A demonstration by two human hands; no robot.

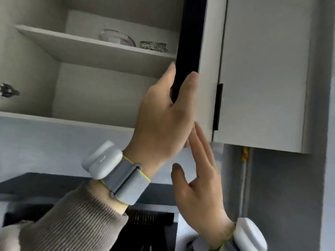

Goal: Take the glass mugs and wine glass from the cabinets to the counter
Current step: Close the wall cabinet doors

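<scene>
An upper cabinet stands open, and its door (208, 60) is seen edge-on with a dark edge. My left hand (163, 124) grips that door edge, thumb on the near side and fingers wrapped behind it. Just below, my right hand (199, 178) is open with its fingers pointing up, the tips near the door's bottom corner, and it holds nothing. On the upper shelf (81, 46) sit a clear glass bowl (117, 38) and a wire holder (153, 46). The lower compartment shows nothing inside. No glass mug or wine glass is in view.
A closed white cabinet door (262, 78) with a dark handle strip is at the right. A dark range hood (45, 187) sits below the open cabinet. A metal hinge (8, 90) is on the left cabinet wall. A pipe (244, 178) runs down the grey wall.
</scene>
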